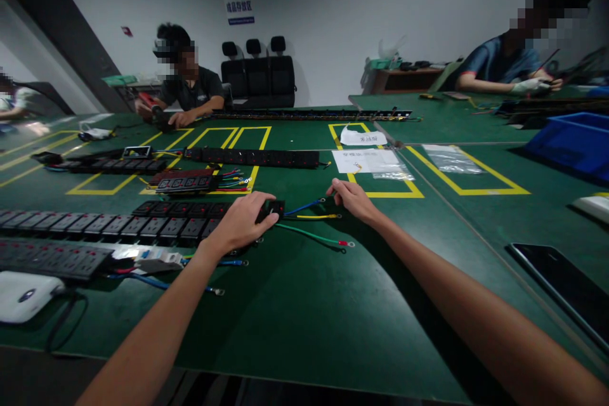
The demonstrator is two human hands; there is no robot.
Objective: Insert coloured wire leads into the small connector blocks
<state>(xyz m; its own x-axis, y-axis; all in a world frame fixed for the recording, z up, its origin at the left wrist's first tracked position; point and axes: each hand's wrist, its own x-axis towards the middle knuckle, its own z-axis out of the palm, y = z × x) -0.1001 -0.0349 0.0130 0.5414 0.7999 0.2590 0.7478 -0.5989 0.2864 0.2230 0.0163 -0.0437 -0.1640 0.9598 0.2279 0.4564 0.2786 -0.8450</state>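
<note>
Black socket strip: on the green worktop, under and left of the left fingers, long axis crosswise to the person, wire end pointing right. The left hand is at that end, thumb and fingers parted around it, holding; it's the nearer hand to the strip.

From where I stand, the key relation is at the right hand. Blue wire leaves the strip rightward, angled a little away from the person; its ring tip is just left of the right fingertips. Those fingers are curled, tips close together; can't tell if they pinch anything.

Yellow wire points almost straight right, tip on the person's side of the right fingers. Green wire slants right and toward the person, red-collared ring tip farther that way.

Second socket strip: left of the left fingers, roughly same axis. Phone: well right of the right fingers.
</note>
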